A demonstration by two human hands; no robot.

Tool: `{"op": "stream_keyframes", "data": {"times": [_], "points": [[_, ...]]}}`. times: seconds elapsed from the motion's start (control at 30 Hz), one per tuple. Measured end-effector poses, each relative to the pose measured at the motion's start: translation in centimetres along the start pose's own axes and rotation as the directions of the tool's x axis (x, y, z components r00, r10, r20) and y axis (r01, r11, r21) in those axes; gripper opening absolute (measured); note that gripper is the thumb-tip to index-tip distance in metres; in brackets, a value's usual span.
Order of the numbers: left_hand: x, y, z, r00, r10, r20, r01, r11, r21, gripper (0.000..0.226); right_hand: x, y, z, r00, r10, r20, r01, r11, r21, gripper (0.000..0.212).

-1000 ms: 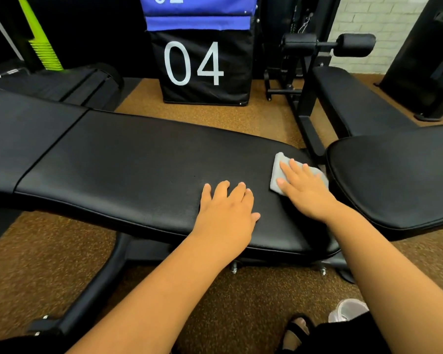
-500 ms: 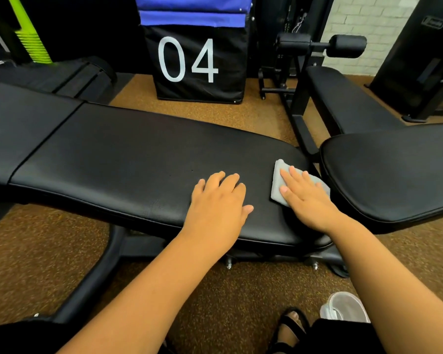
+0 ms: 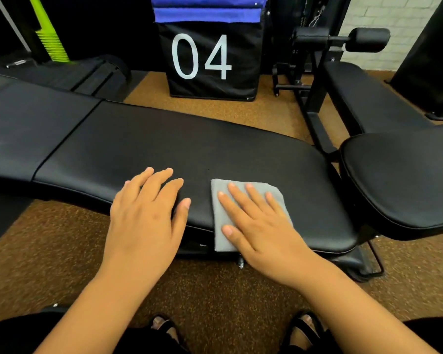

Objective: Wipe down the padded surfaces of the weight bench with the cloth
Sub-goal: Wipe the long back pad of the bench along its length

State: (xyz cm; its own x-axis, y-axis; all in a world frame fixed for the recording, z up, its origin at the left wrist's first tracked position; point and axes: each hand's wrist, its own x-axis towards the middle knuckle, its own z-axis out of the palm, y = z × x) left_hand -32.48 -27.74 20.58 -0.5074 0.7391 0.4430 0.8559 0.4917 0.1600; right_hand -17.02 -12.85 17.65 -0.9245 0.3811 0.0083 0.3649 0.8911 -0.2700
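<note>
A person's right hand (image 3: 256, 223) lies flat, fingers straight and spread wide, pressing a folded grey cloth (image 3: 221, 233) onto the long black padded worktop (image 3: 164, 149) of a weight bench. The cloth sits at the pad's near edge, at about 6 o'clock on the pad, and its lower end hangs over the rim. The left hand (image 3: 149, 213) rests flat and spread on the pad just beside the cloth, at the cloth's 9 o'clock, holding nothing. A second black rounded seat pad (image 3: 399, 180) lies at 3 o'clock, apart from the long pad. With nothing pinching the cloth, a quick stroke could leave it behind or let it slide off the edge to the brown speckled floor (image 3: 215, 290). The bracing left hand may also smudge padding that has been wiped, and the seat pad could be missed.
</note>
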Motion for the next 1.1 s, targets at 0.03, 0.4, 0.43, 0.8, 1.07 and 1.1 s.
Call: {"op": "stream_keyframes", "data": {"times": [0.03, 0.4, 0.43, 0.8, 1.07, 1.1], "points": [[0.0, 0.0, 0.1, 1.000, 0.002, -0.001, -0.002, 1.000, 0.001, 0.039, 0.5, -0.4, -0.2, 1.000, -0.017, -0.001, 0.017, 1.000, 0.005, 0.061], [-0.2, -1.1, -0.5, 0.999, 0.013, 0.047, -0.014, 1.000, 0.013, 0.024, -1.6, 3.8, -0.2, 0.999, 0.027, 0.033, -0.026, 0.999, -0.026, 0.060], [-0.3, -1.2, -0.6, 0.998, 0.013, 0.054, -0.014, 1.000, 0.007, 0.024, -1.0, 2.8, -0.3, 0.999, 0.021, 0.028, -0.020, 0.999, -0.041, 0.061], [0.0, -2.9, -0.2, 1.000, 0.005, 0.011, -0.003, 0.984, -0.180, 0.029, -1.2, 0.6, 1.7, 0.971, -0.168, -0.168, 0.130, 0.967, -0.219, 0.060], [0.1, -3.2, -0.3, 1.000, 0.000, -0.007, -0.002, 0.975, -0.224, 0.029, -1.2, -1.0, 4.0, 0.938, -0.154, -0.311, 0.051, 0.948, -0.316, 0.060], [0.1, -3.3, -0.3, 1.000, -0.002, -0.020, -0.003, 0.972, -0.235, 0.028, -0.2, -2.2, 4.1, 0.935, -0.168, -0.311, 0.062, 0.944, -0.323, 0.063]]}}
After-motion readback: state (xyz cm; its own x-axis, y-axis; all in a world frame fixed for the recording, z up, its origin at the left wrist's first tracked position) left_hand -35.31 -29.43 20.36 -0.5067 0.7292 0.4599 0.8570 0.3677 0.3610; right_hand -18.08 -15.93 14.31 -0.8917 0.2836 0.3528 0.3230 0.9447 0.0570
